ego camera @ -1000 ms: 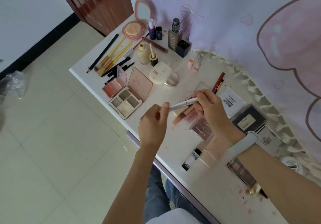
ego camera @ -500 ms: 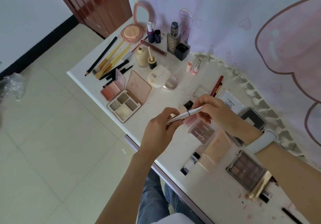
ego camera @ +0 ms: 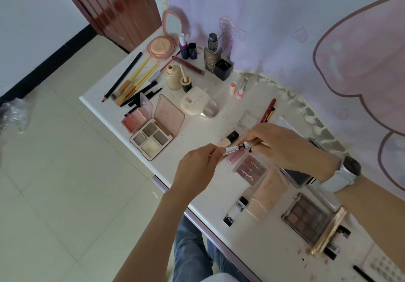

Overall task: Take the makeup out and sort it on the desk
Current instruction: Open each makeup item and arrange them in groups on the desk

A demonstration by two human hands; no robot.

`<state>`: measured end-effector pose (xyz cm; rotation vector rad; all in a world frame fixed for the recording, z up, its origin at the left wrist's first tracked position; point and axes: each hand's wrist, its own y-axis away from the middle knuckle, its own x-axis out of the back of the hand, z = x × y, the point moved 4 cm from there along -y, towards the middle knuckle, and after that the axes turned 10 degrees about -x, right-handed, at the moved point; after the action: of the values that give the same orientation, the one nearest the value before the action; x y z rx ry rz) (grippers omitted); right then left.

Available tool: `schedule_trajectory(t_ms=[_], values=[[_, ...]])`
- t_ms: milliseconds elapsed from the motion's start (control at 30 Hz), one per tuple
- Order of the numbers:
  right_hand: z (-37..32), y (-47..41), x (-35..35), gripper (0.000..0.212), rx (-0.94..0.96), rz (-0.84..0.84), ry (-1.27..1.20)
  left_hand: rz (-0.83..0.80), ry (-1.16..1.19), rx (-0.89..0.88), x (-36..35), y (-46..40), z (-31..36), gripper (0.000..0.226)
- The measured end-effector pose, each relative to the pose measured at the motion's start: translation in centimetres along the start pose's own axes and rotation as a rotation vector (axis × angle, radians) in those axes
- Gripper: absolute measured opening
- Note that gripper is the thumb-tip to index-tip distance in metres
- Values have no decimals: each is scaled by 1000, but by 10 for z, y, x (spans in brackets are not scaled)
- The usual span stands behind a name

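Over the middle of the white desk (ego camera: 219, 117) I hold a slim silver makeup pen (ego camera: 237, 148) between both hands. My left hand (ego camera: 197, 167) pinches its left part, and my right hand (ego camera: 282, 146) grips the right part. A short dark tip shows in a small gap between the two silver parts. Just beneath the pen lie a beige concealer tube (ego camera: 229, 140) with a black cap and a pink gloss tube (ego camera: 234, 157). A small plum palette (ego camera: 251, 169) lies beside them.
Brushes and pencils (ego camera: 135, 80) lie at the desk's far left, near two open palettes (ego camera: 153, 135). Bottles (ego camera: 213, 56) and a pink compact (ego camera: 160, 46) stand at the back. A brown eyeshadow palette (ego camera: 306, 218), tubes and boxes lie at the right. A pink curtain (ego camera: 306, 29) hangs behind.
My hands came closer together on the pen, then pulled its two silver parts slightly apart, exposing a dark tip. The view shifted a little.
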<state>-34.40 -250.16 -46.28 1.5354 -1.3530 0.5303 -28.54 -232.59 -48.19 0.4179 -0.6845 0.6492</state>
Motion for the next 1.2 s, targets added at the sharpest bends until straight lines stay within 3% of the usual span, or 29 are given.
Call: schedule_trajectory(t_ms=[100,233,600,733,1000,1133,1200], values=[[8,3,12,16,58,204,53,-12,134,50,3,2,-6,22],[11,5,20,20,77,325,71,-51,219,36,2,-1,-3,26],[22,4,34,19,110,455,71,-78,262,85,5,0,-7,27],[38,-2,46,19,-15,498,-96,84,381,139,20,2,-22,23],[47,-28,13,17,-276,450,-778,297,641,120,4,-33,4,22],[47,-43,9,17,-293,485,-780,361,704,133,-3,-55,13,13],[44,-51,9,17,-295,514,-721,469,644,159,-5,-64,13,10]])
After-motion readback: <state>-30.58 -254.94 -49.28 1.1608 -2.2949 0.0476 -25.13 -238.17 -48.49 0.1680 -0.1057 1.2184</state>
